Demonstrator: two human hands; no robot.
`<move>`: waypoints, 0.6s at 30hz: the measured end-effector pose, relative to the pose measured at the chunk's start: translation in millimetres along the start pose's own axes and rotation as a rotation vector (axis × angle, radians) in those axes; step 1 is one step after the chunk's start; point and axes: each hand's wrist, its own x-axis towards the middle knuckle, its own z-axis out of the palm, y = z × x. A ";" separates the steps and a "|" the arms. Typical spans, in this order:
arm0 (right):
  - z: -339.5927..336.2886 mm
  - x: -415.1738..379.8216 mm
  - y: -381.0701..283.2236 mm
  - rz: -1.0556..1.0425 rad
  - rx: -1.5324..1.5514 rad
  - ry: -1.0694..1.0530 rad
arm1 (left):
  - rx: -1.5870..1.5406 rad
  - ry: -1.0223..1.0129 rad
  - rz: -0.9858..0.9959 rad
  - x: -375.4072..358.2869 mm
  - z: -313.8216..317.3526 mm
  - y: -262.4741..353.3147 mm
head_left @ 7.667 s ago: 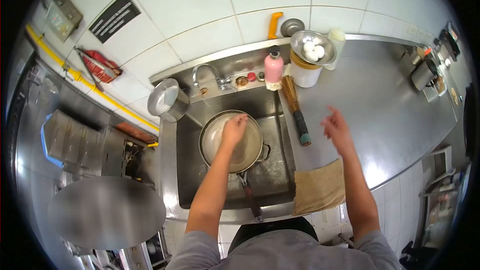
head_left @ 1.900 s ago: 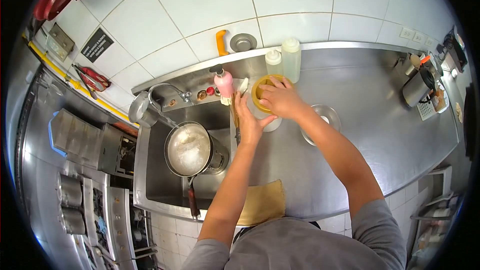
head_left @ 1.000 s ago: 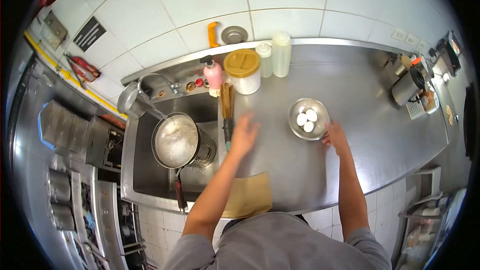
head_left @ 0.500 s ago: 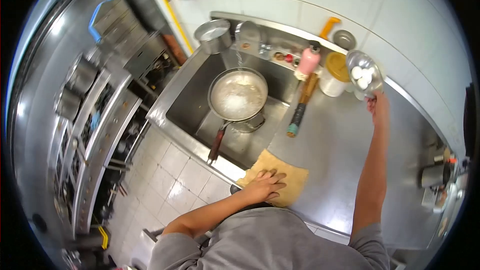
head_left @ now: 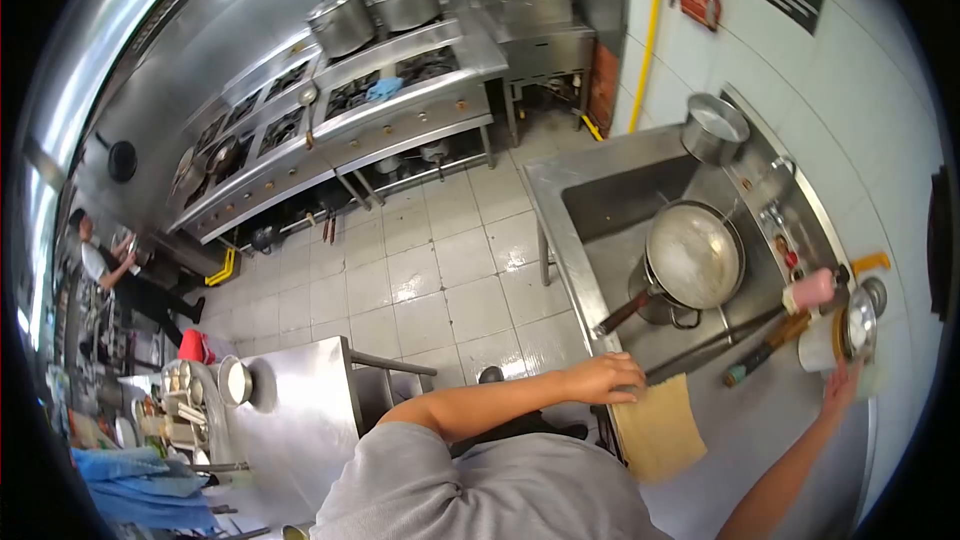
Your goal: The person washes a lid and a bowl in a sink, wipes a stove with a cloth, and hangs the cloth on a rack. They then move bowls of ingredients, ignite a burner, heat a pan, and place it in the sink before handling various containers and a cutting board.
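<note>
My left hand (head_left: 605,378) lies at the sink's front edge, its fingers stretched over the corner of a yellow-tan cloth (head_left: 662,432). At the far right, my right hand (head_left: 843,385) grips the rim of a small metal bowl (head_left: 868,325). White rounded things that look like eggs are in this bowl, partly blurred. The bowl is in front of a white tub (head_left: 818,345), hiding part of it. In the sink (head_left: 610,205), a frying pan (head_left: 695,255) full of cloudy water rests on a metal pot (head_left: 655,308), its dark handle pointing toward my left hand.
Beside the tub are a pink bottle (head_left: 810,288) and a wooden-handled tool (head_left: 765,350). A metal pot (head_left: 715,130) stands on the sink's back corner. Across the tiled floor (head_left: 450,250) is a stove (head_left: 380,125). A person (head_left: 120,270) stands far left; a steel table (head_left: 300,405) is nearer.
My view has swung left, bringing the stove and another person into sight. My left hand has shifted from the cloth's middle to its edge. The right hand still holds the bowl.
</note>
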 end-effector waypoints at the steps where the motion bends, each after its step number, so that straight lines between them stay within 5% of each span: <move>1: -12.2 -2.3 8.8 -0.036 0.059 -0.044 | -0.046 0.086 -0.036 -8.2 -14.6 -3.6; 3: -1.7 -47.8 22.9 0.014 0.019 0.178 | 0.002 0.219 -0.021 -35.0 -42.8 -19.3; 5: 6.7 -80.9 49.5 0.073 -0.026 0.076 | -0.034 0.347 -0.216 -71.8 -69.7 -40.0; 11: 269.4 -278.1 96.8 -0.022 0.084 -0.110 | -0.036 0.616 -0.581 -188.9 -134.3 -94.8; 18: 517.7 -377.1 193.6 0.142 -0.278 -0.856 | 0.089 0.783 -0.713 -308.6 -212.0 -94.0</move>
